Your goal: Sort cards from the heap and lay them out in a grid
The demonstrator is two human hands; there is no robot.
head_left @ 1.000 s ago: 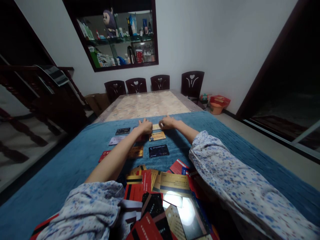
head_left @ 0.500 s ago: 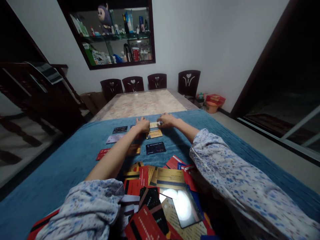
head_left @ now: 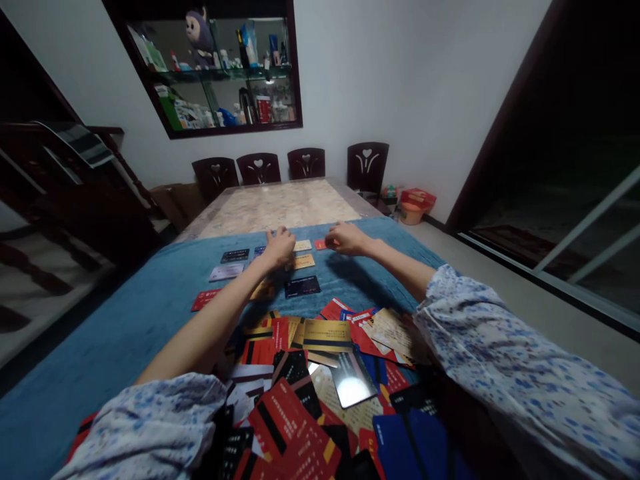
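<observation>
The red rectangular plastic card (head_left: pixel 320 245) is gripped by the right hand (head_left: pixel 349 239) and should be kept flat; whether the left hand (head_left: pixel 281 247) grips anything cannot be told.

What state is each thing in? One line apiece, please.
Right hand: curled, at the red card
Left hand: grip unclear
Red card: partly hidden
Front dark card: lying flat
Card heap: loose, overlapping
Blue cloth: spread out
Sleeves: pushed up
Striped cloth: draped
Chairs: upright
</observation>
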